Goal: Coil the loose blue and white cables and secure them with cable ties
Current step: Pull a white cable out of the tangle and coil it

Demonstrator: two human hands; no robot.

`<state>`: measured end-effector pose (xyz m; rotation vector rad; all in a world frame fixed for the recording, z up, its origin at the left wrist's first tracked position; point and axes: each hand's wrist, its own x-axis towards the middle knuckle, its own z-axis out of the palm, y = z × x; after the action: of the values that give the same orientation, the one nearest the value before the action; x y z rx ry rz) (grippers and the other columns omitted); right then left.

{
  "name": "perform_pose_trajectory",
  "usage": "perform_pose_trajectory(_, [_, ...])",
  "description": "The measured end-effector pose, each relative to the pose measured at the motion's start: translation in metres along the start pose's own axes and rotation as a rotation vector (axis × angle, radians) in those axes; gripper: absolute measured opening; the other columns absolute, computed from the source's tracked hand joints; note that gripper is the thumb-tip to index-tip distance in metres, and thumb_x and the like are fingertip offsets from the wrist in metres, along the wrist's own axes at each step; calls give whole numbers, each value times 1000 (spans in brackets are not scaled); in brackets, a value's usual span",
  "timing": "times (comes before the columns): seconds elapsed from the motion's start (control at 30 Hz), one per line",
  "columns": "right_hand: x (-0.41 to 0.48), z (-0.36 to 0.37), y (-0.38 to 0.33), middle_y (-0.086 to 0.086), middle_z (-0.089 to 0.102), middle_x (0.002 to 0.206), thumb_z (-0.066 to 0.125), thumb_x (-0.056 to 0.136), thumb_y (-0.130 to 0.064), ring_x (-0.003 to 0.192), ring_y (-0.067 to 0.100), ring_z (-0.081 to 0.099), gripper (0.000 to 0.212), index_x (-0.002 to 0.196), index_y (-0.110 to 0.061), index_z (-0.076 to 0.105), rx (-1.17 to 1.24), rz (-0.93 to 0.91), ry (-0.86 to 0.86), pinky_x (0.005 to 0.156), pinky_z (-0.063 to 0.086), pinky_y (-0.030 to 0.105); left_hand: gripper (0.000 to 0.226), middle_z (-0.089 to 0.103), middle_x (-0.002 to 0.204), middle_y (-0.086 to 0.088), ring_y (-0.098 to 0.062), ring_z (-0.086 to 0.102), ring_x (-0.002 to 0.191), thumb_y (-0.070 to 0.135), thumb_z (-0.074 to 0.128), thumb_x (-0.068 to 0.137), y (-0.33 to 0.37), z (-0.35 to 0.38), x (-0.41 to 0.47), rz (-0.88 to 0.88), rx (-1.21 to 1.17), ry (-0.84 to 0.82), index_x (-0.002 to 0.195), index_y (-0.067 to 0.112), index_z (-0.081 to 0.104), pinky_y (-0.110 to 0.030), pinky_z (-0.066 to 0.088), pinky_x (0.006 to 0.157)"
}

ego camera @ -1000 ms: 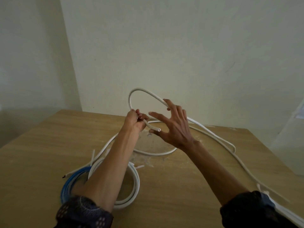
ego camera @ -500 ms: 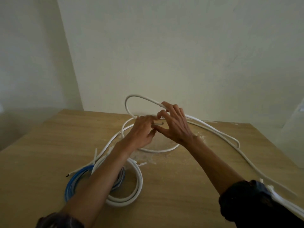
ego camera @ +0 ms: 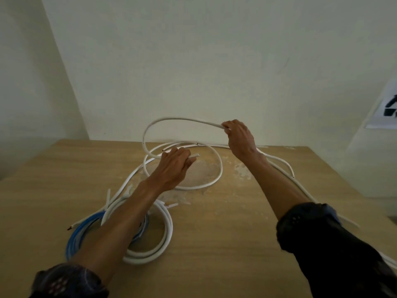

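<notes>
White cable (ego camera: 171,119) arcs through the air at the centre of the frame, held in two places by hands that are set well apart. The right hand (ego camera: 239,139), higher and to the right, has its fingers curled round the cable at the right end of the raised arc. The left hand (ego camera: 175,166), lower and nearer the middle, has its fingers closed round the stretch near the cable's cut end, and that end pokes out just right of the fingertips. Between the two grips the cable climbs left from the right hand, bends round at the upper left and drops back into the left hand. Another turn of the same cable lies flat on the wooden table (ego camera: 225,244), below and between the hands. A further length trails past the right forearm toward the lower right edge of the frame. In the lower left a white coil (ego camera: 168,233) and a blue coil (ego camera: 72,244) lie touching on the table, with the left forearm crossing above both. A few loose cable ends stick out beside them. Both forearms are bare, with dark sleeves (ego camera: 322,244) pushed up at the bottom of the frame. A pale wall (ego camera: 214,61) rises behind the table, and a sheet of paper (ego camera: 384,112) with a black mark hangs at the far right.
</notes>
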<state>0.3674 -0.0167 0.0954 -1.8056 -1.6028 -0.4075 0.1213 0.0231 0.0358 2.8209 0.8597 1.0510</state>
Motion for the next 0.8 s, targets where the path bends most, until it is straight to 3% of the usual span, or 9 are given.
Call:
perform_pose_trajectory(0.1, [9,-5,-5,10,69,102,55,99,-4,92,33,64,22,113,-9,72,43,-51,216,70,52,40,40,50,84,5,-17,45,80,49,24,106,10,0,7,-30,-192,75,87,21,46,-38,36,73])
perform_pose_trajectory(0.17, [13,-12,-14,10,70,100,59,95,0,91,32,65,21,109,-7,73,62,-106,337,71,53,39,39,52,77,3,-13,47,73,39,30,108,22,-2,14,-87,-363,136,83,16,49,-38,38,70])
perform_pose_trajectory(0.3, [11,-21,-33,10,70,104,59,96,4,95,29,63,23,112,-5,73,81,-270,471,75,52,37,46,38,59,7,-12,37,58,38,27,111,43,-21,38,-475,-950,397,69,21,38,-36,40,63])
perform_pose_trajectory(0.37, [7,-24,-43,10,69,107,61,95,7,98,27,63,24,113,-4,73,69,-322,501,75,53,35,51,38,55,7,-13,38,55,45,27,110,43,-30,49,-646,-1281,531,70,17,44,-34,42,60])
perform_pose_trajectory(0.47, [-4,-26,-63,12,68,109,64,93,8,99,26,62,26,115,-4,72,61,-404,521,75,53,32,58,51,58,0,-16,52,58,50,26,108,42,-36,56,-787,-1539,616,82,12,60,-34,44,61])
perform_pose_trajectory(0.57, [-24,-20,-79,14,66,108,64,95,7,98,26,59,24,116,-2,71,83,-476,494,85,53,38,63,71,74,-6,-19,69,71,55,22,107,38,-40,56,-844,-1790,583,90,11,64,-32,47,70])
perform_pose_trajectory(0.63, [-40,-10,-83,17,65,107,63,93,12,98,29,61,26,116,1,70,125,-539,436,99,49,50,64,71,70,-5,-18,70,64,54,22,107,31,-47,56,-823,-2062,573,92,8,64,-33,48,77])
perform_pose_trajectory(0.73, [-62,7,-86,21,64,106,58,98,8,98,33,63,26,122,0,63,132,-656,318,108,41,59,61,46,49,4,-10,46,42,49,26,108,21,-60,55,-721,-2422,554,96,2,63,-28,47,71])
perform_pose_trajectory(0.8, [-70,13,-85,20,64,104,57,100,4,97,31,62,23,121,0,65,126,-682,297,112,39,59,56,34,47,7,-8,32,40,49,29,107,16,-68,54,-690,-2382,463,97,4,62,-23,45,58])
